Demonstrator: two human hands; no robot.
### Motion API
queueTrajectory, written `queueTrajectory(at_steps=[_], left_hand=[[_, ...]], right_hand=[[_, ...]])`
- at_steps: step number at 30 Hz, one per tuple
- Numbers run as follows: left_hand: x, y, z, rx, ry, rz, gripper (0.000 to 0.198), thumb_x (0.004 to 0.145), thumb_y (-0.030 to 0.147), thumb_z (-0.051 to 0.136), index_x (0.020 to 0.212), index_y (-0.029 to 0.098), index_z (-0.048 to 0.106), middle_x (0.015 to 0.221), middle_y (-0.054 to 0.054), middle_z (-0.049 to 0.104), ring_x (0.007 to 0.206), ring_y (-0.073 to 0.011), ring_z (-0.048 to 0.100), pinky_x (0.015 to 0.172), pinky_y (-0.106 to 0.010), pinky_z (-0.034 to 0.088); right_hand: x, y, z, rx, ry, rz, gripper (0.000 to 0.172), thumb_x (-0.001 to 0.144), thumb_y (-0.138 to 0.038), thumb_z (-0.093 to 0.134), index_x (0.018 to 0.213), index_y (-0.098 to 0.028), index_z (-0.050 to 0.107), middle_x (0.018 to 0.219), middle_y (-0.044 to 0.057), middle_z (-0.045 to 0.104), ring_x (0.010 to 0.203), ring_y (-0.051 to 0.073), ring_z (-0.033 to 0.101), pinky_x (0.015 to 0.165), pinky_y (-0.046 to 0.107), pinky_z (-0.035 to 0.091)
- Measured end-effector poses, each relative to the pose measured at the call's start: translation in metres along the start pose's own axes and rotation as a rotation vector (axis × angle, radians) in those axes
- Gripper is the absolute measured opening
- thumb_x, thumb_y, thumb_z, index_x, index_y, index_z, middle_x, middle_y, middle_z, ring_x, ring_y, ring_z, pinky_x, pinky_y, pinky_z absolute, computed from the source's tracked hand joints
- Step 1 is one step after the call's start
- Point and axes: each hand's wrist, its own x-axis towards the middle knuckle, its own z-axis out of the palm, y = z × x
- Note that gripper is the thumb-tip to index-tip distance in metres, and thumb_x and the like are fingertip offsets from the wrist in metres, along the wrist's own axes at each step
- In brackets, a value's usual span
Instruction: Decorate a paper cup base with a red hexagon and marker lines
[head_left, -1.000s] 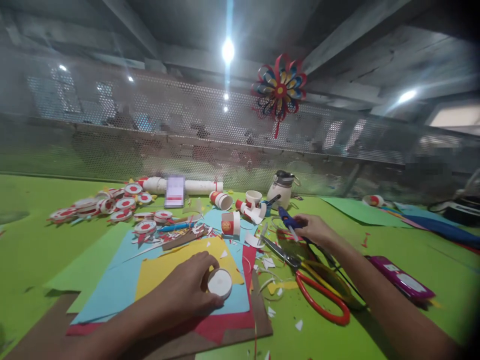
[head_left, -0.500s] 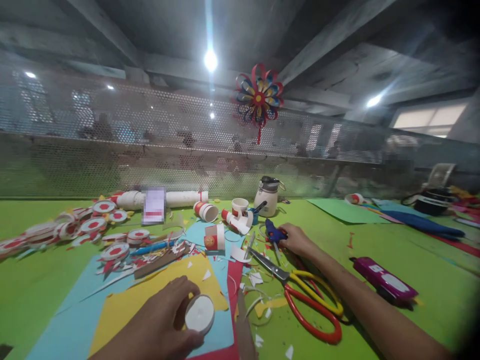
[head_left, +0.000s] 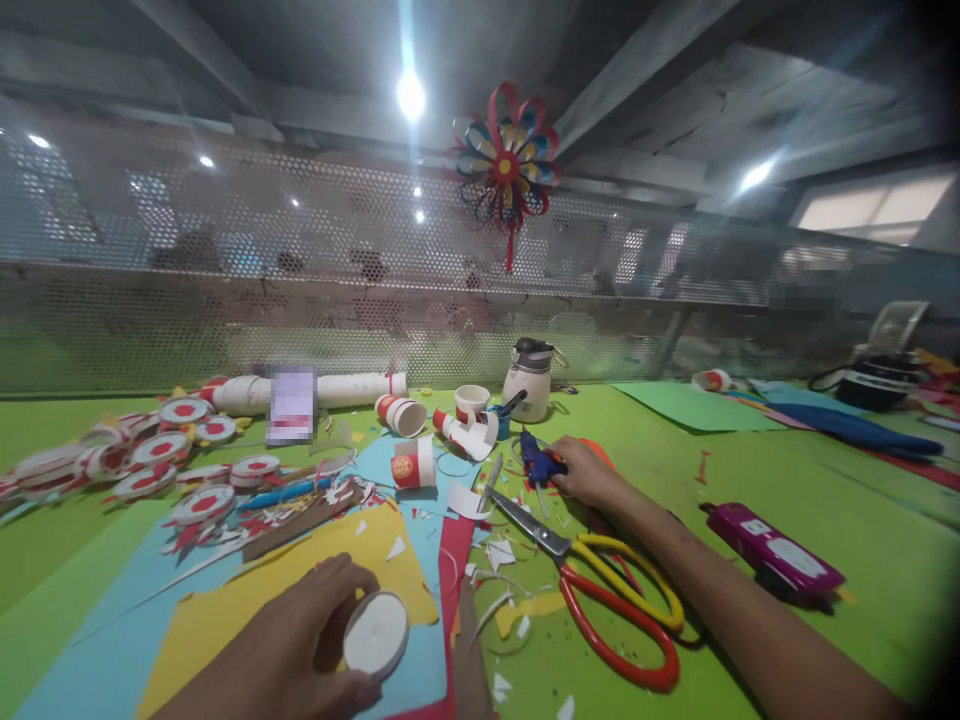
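Observation:
My left hand (head_left: pixel 300 645) is closed round a shallow white paper ring (head_left: pixel 375 634), tilted up off the yellow paper sheet (head_left: pixel 270 600). Farther out, my right hand (head_left: pixel 589 472) grips the handle of a blue glue gun (head_left: pixel 538 463) that rests low on the green table, nozzle pointing away. Big scissors (head_left: pixel 611 590) with red and yellow handles lie open-bladed between my two arms.
Finished red-and-white paper discs (head_left: pixel 142 460) pile at the left. Paper cups (head_left: pixel 411 462), a white tube (head_left: pixel 315 390) and a white jug (head_left: pixel 529 382) stand behind. A magenta case (head_left: pixel 772 550) lies right. Blue paper (head_left: pixel 112 640) and scraps cover the near table; a mesh wall bears a paper flower (head_left: pixel 506 165).
My right hand has lowered the glue gun toward the table and drawn it slightly left. My left hand tilted the white ring upward. The view swung right and lower.

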Motion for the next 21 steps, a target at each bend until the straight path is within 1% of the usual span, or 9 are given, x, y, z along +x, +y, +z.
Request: queueTrajectory(at_steps=[2,5,8,10,12,13,15,18,21], left_hand=[[-0.001,0.003,-0.002,0.014,0.001,0.027,0.028,0.066,0.033,0.060,0.091,0.021,0.056,0.084,0.000,0.057,0.073,-0.0176,0.049,0.062,-0.026,0.032],[-0.001,0.001,-0.003,0.014,0.012,0.052,0.034,0.065,0.039,0.066,0.092,0.021,0.055,0.082,0.000,0.055,0.072,-0.0173,0.049,0.060,-0.026,0.031],[-0.002,-0.003,-0.003,-0.031,0.019,0.075,0.036,0.065,0.037,0.067,0.095,0.021,0.055,0.084,0.001,0.055,0.073,-0.0171,0.050,0.061,-0.026,0.032],[-0.003,-0.004,-0.003,-0.049,0.028,0.098,0.037,0.067,0.039,0.067,0.097,0.020,0.055,0.086,0.000,0.056,0.075,-0.0175,0.050,0.062,-0.026,0.033],[-0.005,-0.004,-0.004,-0.079,0.031,0.116,0.036,0.069,0.041,0.065,0.096,0.019,0.056,0.084,0.000,0.055,0.073,-0.0170,0.049,0.061,-0.026,0.033],[-0.006,-0.004,-0.005,-0.102,0.024,0.118,0.040,0.069,0.042,0.065,0.100,0.019,0.056,0.083,0.000,0.055,0.072,-0.0170,0.049,0.060,-0.026,0.032],[-0.009,-0.003,-0.006,-0.149,-0.007,0.122,0.050,0.068,0.044,0.068,0.109,0.019,0.054,0.082,0.000,0.055,0.071,-0.0171,0.050,0.058,-0.027,0.032],[-0.010,-0.004,-0.008,-0.227,0.016,0.128,0.057,0.073,0.048,0.065,0.120,0.018,0.051,0.076,0.000,0.052,0.067,-0.0166,0.048,0.057,-0.027,0.031],[-0.007,-0.007,-0.010,-0.281,0.014,0.160,0.052,0.074,0.033,0.061,0.123,0.019,0.049,0.075,0.001,0.051,0.066,-0.0161,0.046,0.058,-0.028,0.030]], right_hand=[[-0.001,-0.001,-0.004,0.004,0.022,0.002,0.027,0.091,-0.030,0.058,0.115,-0.016,0.059,0.119,0.009,0.060,0.104,0.022,0.060,0.088,0.044,0.050],[-0.004,-0.006,-0.018,0.021,0.088,0.018,0.026,0.091,-0.030,0.058,0.114,-0.017,0.060,0.122,0.009,0.059,0.108,0.023,0.058,0.092,0.046,0.047],[-0.009,-0.021,-0.036,0.067,0.157,0.013,0.022,0.086,-0.025,0.062,0.106,-0.014,0.065,0.113,0.011,0.064,0.105,0.024,0.059,0.092,0.044,0.046],[-0.016,-0.040,-0.045,0.125,0.181,-0.025,0.019,0.082,-0.019,0.062,0.098,-0.013,0.071,0.103,0.013,0.069,0.094,0.026,0.063,0.085,0.038,0.048],[-0.026,-0.066,-0.052,0.198,0.182,-0.092,0.018,0.080,-0.019,0.061,0.093,-0.014,0.073,0.094,0.010,0.070,0.083,0.023,0.064,0.077,0.034,0.049],[-0.031,-0.080,-0.053,0.236,0.172,-0.136,0.018,0.080,-0.020,0.060,0.092,-0.014,0.073,0.091,0.009,0.070,0.077,0.021,0.064,0.073,0.033,0.049],[-0.041,-0.108,-0.054,0.308,0.152,-0.225,0.015,0.080,-0.021,0.060,0.087,-0.015,0.073,0.084,0.007,0.069,0.071,0.018,0.061,0.067,0.030,0.047],[-0.051,-0.145,-0.050,0.405,0.097,-0.347,0.011,0.079,-0.019,0.061,0.080,-0.016,0.072,0.076,0.004,0.067,0.067,0.015,0.059,0.064,0.028,0.045],[-0.054,-0.170,-0.041,0.476,0.070,-0.409,0.011,0.078,-0.014,0.061,0.075,-0.016,0.071,0.073,0.003,0.067,0.066,0.015,0.058,0.063,0.028,0.045]])
